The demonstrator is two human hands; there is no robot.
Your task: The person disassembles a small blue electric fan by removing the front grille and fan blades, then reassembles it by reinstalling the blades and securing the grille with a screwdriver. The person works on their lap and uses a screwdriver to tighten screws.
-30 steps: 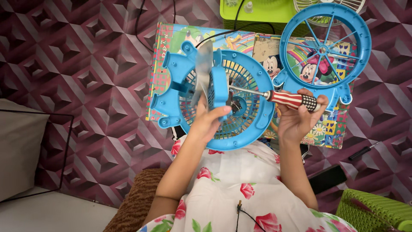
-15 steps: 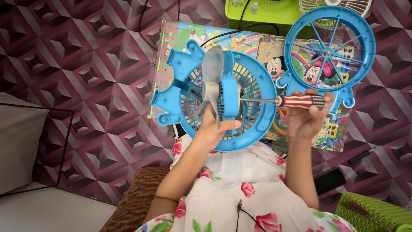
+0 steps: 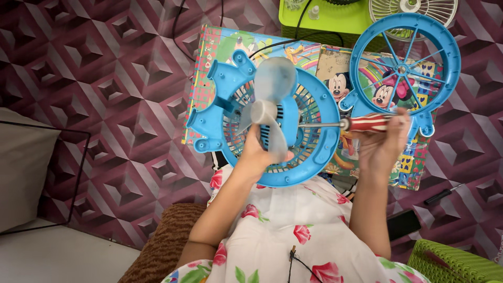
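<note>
The fan body (image 3: 272, 120) sits left of the round grille (image 3: 403, 68). Both lie on the picture mat (image 3: 314, 57).

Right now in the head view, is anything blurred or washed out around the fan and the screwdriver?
Head view: the pale fan blades are smeared by motion blur, edges soft; the blue fan housing, the screwdriver in the right hand and the left hand are sharp; lighting is even, with no strong glare; straight lines bow slightly toward the corners.
</note>
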